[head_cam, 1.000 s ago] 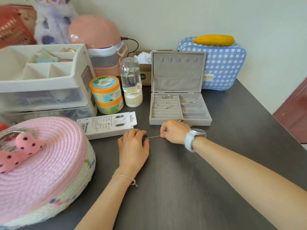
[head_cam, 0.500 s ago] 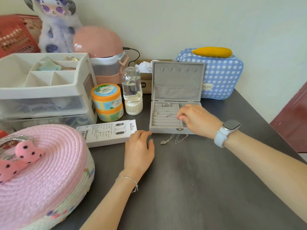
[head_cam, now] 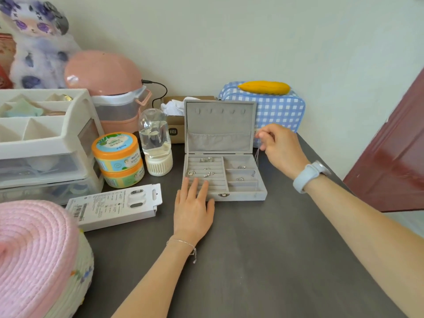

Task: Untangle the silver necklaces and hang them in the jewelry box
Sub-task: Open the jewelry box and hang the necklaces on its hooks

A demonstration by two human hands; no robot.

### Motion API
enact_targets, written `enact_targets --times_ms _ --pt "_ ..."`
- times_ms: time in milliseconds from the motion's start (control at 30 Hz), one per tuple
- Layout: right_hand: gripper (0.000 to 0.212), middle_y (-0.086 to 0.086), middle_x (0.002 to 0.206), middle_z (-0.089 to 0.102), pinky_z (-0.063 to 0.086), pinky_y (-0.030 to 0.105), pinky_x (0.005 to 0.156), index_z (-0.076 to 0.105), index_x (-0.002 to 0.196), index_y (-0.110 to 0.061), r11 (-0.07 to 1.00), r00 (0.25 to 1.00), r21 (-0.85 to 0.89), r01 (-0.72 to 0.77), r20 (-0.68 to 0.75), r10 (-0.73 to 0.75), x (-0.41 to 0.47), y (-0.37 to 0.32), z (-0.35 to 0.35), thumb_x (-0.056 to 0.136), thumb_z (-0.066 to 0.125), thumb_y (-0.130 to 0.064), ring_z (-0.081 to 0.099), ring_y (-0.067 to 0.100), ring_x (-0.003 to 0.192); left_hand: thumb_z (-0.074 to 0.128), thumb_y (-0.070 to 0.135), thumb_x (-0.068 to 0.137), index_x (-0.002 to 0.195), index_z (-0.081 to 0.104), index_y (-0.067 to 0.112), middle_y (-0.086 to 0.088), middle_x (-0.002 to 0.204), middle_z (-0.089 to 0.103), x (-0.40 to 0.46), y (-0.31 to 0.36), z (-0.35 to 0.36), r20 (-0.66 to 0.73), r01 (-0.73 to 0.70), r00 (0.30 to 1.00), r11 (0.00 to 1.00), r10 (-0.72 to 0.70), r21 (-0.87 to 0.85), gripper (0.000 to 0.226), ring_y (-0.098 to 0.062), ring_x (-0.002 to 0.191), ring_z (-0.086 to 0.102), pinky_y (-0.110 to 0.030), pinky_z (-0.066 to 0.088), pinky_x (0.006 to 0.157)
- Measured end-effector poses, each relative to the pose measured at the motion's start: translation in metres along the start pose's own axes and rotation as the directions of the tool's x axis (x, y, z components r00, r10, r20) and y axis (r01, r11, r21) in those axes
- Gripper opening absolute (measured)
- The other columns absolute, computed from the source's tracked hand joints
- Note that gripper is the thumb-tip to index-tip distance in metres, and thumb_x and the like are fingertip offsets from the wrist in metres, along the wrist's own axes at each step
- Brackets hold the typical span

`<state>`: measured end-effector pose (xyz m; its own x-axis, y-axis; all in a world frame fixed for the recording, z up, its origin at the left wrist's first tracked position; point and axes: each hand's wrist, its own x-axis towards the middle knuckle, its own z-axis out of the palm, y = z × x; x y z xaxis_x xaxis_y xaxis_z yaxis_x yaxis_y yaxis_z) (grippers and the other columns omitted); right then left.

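Note:
A grey velvet jewelry box (head_cam: 243,196) stands open on the dark table, its lid (head_cam: 220,125) upright with a row of small hooks near the top. Rings and small silver pieces lie in its tray slots. My right hand (head_cam: 281,148) is raised beside the lid's right edge and pinches a thin silver necklace (head_cam: 257,160), whose chain hangs down over the tray's right side. My left hand (head_cam: 195,203) lies flat with straight fingers resting on the box's front left corner.
A white card package (head_cam: 114,206) lies left of the box. Behind it stand stacked orange-lidded tubs (head_cam: 118,158) and a clear bottle (head_cam: 156,143). A drawer organiser (head_cam: 43,143), a pink woven basket (head_cam: 34,255) and a blue gingham bag (head_cam: 275,109) ring the area.
My right hand lifted a necklace from the table in front of the box up to the lid's right edge. My left hand slid forward onto the box's front corner.

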<state>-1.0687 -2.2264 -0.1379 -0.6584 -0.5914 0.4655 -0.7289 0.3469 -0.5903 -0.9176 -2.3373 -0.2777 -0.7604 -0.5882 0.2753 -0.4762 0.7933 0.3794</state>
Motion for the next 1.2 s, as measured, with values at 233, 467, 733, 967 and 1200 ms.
enact_targets --times_ms 233,467,733,967,1200 --pt "0.020 -0.003 0.069 0.052 0.040 0.020 0.064 0.062 0.093 -0.003 0.996 0.999 0.082 -0.042 0.023 0.040 0.002 0.009 0.007 0.095 0.042 -0.008 0.049 0.001 0.059 0.045 0.029 0.095 0.142 0.034 0.013 -0.012 0.149 0.032 0.001 -0.003 0.005 -0.039 -0.021 0.999 0.999 0.020 -0.027 0.050 -0.030 0.142 0.014 -0.046 0.019 0.115" --pt "0.018 -0.008 0.067 0.054 0.043 0.013 0.061 0.058 0.088 -0.010 0.980 0.999 0.200 -0.017 -0.046 0.026 0.015 0.001 -0.002 0.095 0.042 -0.007 0.052 -0.009 0.051 0.049 0.028 0.093 0.139 0.039 0.012 -0.014 0.146 0.037 0.001 -0.003 0.006 -0.065 -0.029 0.998 0.999 0.027 -0.027 0.050 -0.031 0.141 0.019 -0.048 0.023 0.113" --pt "0.017 -0.009 0.065 0.053 0.041 0.010 0.061 0.059 0.088 -0.010 0.984 1.000 0.174 -0.030 0.010 0.029 0.009 0.006 0.001 0.095 0.043 -0.007 0.051 -0.011 0.051 0.043 0.036 0.096 0.137 0.043 0.021 -0.011 0.146 0.037 0.002 -0.004 0.007 -0.053 -0.002 0.999 0.999 -0.001 -0.045 0.044 -0.027 0.141 0.019 -0.044 0.024 0.113" --pt "0.017 -0.010 0.065 0.052 0.040 0.011 0.059 0.061 0.091 -0.006 0.989 0.986 0.109 -0.098 0.145 0.082 -0.005 0.021 0.018 0.094 0.044 -0.007 0.053 0.001 0.052 0.044 0.032 0.096 0.131 0.052 0.021 -0.011 0.142 0.044 0.004 -0.005 0.009 -0.095 0.020 0.995 0.996 -0.028 -0.085 0.037 -0.027 0.139 0.026 -0.046 0.032 0.109" --pt "0.021 -0.006 0.066 0.055 0.040 0.002 0.057 0.066 0.093 -0.002 0.992 0.955 0.022 -0.121 0.275 0.110 -0.015 0.040 0.029 0.093 0.045 -0.006 0.053 0.002 0.057 0.045 0.031 0.096 0.130 0.053 0.021 -0.012 0.142 0.044 0.004 -0.005 0.009 -0.098 0.017 0.995 0.996 -0.026 -0.090 0.036 -0.028 0.138 0.027 -0.046 0.032 0.108"
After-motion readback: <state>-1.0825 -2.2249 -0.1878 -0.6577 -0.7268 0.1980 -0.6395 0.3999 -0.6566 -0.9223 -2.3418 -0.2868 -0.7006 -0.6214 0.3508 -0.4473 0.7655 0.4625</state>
